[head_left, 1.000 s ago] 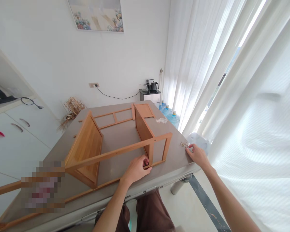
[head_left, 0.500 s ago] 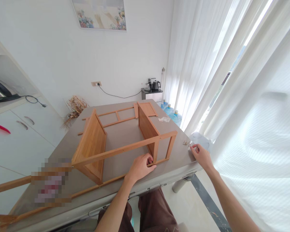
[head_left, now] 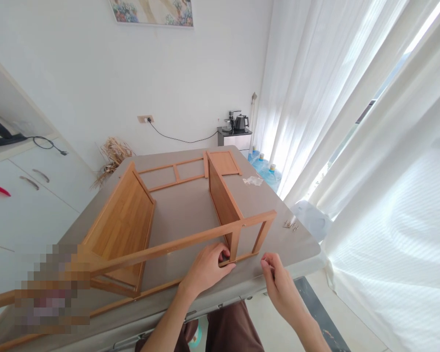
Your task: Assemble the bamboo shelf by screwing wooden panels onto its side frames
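A wooden rack frame (head_left: 196, 238) lies on its side along the table's near edge, with two panels standing across it. My left hand (head_left: 207, 266) is closed around its lower rail, where the right-hand panel (head_left: 223, 193) meets the frame. Just right of the frame's end is my right hand (head_left: 276, 276), its thumb and forefinger pinched together. Whatever small thing is between those fingertips is too small to name. Several small metal screws (head_left: 290, 225) lie loose on the table beyond that hand. The left-hand panel (head_left: 121, 220) leans upright between the rails.
At the table's (head_left: 183, 205) far side lie a ladder-like wooden frame (head_left: 176, 173) and a flat wooden panel (head_left: 223, 163). A crumpled clear plastic bag (head_left: 253, 181) is near them. White curtains (head_left: 381, 205) hang on the right. Blurred blocks hide the frame's left end.
My right hand has moved from the screws back toward the frame's right end, fingers still pinched. My left hand stays on the lower rail. The view has shifted slightly.
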`<control>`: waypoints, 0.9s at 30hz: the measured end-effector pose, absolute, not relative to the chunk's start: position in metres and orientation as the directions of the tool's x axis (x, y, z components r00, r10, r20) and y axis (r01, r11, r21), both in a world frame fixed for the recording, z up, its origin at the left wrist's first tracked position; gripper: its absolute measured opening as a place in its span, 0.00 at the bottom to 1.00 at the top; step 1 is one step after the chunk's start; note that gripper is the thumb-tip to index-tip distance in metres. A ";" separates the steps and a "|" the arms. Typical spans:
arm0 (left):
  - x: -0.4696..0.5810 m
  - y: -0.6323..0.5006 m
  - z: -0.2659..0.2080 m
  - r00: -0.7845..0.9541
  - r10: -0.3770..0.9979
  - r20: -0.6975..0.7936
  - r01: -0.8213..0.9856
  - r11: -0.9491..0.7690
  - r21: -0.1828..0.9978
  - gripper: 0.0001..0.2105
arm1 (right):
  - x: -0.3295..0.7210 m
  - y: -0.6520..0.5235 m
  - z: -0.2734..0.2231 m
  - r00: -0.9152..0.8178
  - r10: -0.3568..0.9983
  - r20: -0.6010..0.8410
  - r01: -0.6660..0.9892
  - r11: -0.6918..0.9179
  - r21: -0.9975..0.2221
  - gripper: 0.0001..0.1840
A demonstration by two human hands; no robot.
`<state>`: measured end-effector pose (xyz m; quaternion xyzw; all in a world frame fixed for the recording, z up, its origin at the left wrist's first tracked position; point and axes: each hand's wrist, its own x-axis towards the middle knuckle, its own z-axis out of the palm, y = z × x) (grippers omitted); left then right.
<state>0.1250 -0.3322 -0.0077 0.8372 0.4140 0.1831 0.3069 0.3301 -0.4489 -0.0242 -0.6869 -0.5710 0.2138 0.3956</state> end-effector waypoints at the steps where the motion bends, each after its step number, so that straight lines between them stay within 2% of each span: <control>1: 0.125 -0.332 -0.007 0.589 0.807 0.043 0.585 -0.463 0.666 0.10 | 0.327 -0.448 -0.026 0.240 0.960 0.145 0.601 -0.029 -0.799 0.14; 7: 0.125 -0.333 -0.007 0.553 0.831 -0.060 0.657 -0.390 0.645 0.10 | 0.319 -0.439 -0.040 0.100 0.991 0.093 0.601 0.014 -0.799 0.12; 14: 0.127 -0.328 -0.005 0.584 0.809 -0.068 0.652 -0.417 0.633 0.09 | 0.310 -0.426 -0.044 0.124 0.967 0.221 0.661 0.085 -0.746 0.12; 19: 0.127 -0.323 -0.010 0.620 0.779 -0.093 0.642 -0.435 0.631 0.08 | 0.314 -0.422 -0.058 0.104 0.966 0.238 0.705 0.097 -0.702 0.10; 23: 0.126 -0.322 -0.016 0.597 0.795 -0.103 0.662 -0.416 0.624 0.09 | 0.320 -0.418 -0.079 0.074 0.982 0.176 0.675 0.081 -0.734 0.19; 27: 0.126 -0.322 -0.016 0.610 0.788 -0.090 0.651 -0.433 0.624 0.11 | 0.328 -0.414 -0.076 -0.102 0.994 0.042 0.698 0.102 -0.709 0.28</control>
